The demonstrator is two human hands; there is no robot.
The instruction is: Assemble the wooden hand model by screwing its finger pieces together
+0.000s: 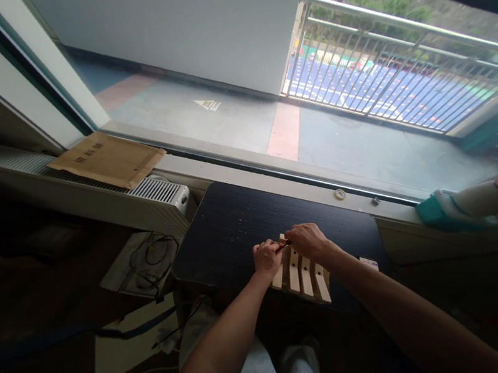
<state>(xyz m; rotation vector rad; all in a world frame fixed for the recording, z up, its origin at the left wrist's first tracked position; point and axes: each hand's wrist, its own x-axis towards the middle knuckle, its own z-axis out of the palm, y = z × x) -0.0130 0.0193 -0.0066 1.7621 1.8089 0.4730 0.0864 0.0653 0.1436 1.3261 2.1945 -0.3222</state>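
Wooden strips [307, 281] run toward the near edge of the surface [219, 235]; at their far ends my left hand [268, 256], nearer the leftmost, and right hand [307, 241] pinch a dark item [286, 243].

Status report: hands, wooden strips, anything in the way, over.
Bare left hand and right hand together, grip unclear. Pale, narrow wooden strips on black, rectangular table. Hands partly cover strips.

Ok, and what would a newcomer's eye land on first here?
Probably the bright railing outside, upper right. Next, the left hand and right hand, close together at the pale wood pieces on the dark table, lower centre. Then the brown envelope on the radiator, at left.
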